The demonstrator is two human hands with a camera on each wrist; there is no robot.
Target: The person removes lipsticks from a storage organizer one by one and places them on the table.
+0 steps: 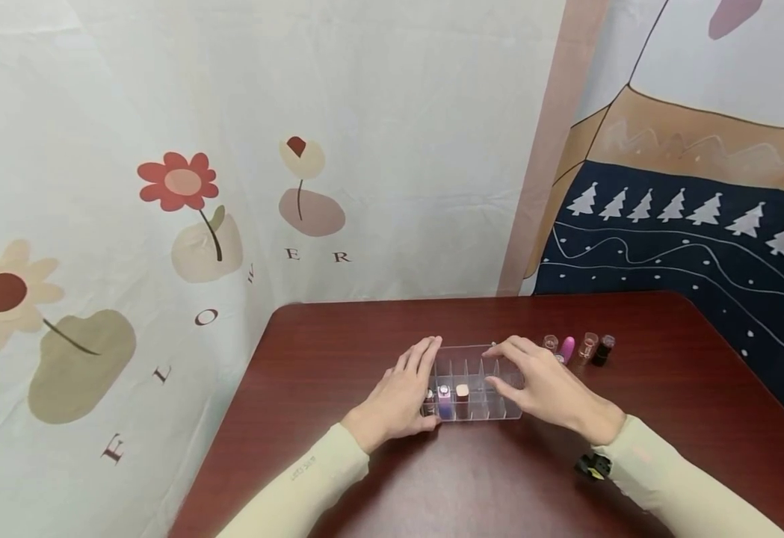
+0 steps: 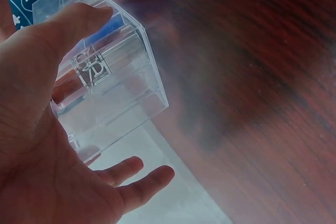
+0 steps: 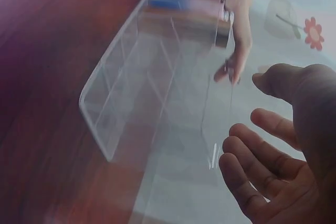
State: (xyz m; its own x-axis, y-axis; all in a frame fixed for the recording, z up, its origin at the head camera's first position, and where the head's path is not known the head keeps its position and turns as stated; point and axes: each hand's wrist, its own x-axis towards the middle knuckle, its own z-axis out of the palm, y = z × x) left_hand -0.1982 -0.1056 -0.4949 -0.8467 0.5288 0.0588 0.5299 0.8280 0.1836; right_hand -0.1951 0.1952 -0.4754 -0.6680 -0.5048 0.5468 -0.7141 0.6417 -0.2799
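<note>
A clear plastic organizer (image 1: 477, 419) with a grid of compartments is at the middle of the table. Several lipsticks stand in its front left compartments, among them one with a purple-blue body (image 1: 445, 407) and one with a pale top and dark body (image 1: 462, 394). My left hand (image 1: 398, 392) grips the organizer's left end, thumb (image 2: 84, 17) at the front and fingers toward the back. Over the right end hovers my right hand (image 1: 549, 385), its fingers (image 3: 262, 156) spread and apart from the plastic in the right wrist view.
Right of the organizer lie a pink lipstick (image 1: 567, 350), a black lipstick (image 1: 603, 350) and clear pieces (image 1: 589, 344), partly behind my right hand. The dark red table (image 1: 338, 329) ends at a cloth-covered wall (image 1: 418, 224). A dark device (image 1: 593, 466) sits at my right wrist.
</note>
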